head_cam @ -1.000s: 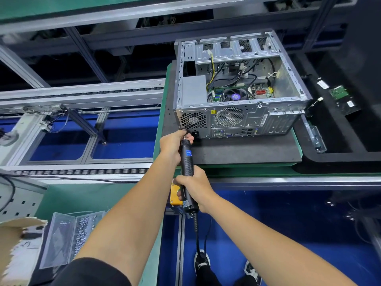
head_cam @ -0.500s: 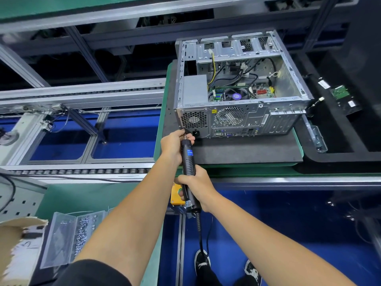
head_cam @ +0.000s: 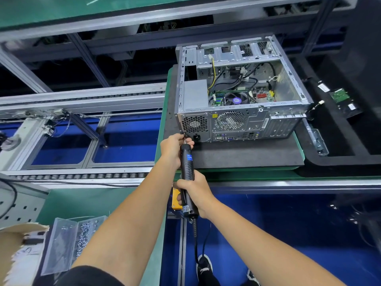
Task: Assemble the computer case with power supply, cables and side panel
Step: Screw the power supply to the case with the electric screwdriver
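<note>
An open computer case (head_cam: 286,122) lies on its side on a dark foam mat (head_cam: 247,153), its back panel facing me. The grey power supply (head_cam: 195,95) sits inside at the left, cables and motherboard beside it. A black electric screwdriver (head_cam: 187,162) points at the lower left corner of the back panel, below the supply's fan grille. My right hand (head_cam: 194,193) grips its handle. My left hand (head_cam: 173,148) curls around its front end and pinches at the bit near the case corner. No side panel is in view.
A clear plastic tray of screws (head_cam: 78,242) sits at lower left beside torn cardboard (head_cam: 18,244). A roller conveyor (head_cam: 82,100) runs left of the case. Black foam trays (head_cam: 340,145) with a green circuit board (head_cam: 340,96) and a metal bracket (head_cam: 317,141) lie to the right.
Both hands and the screwdriver keep their place at the case's lower left corner. Only the camera view has shifted slightly.
</note>
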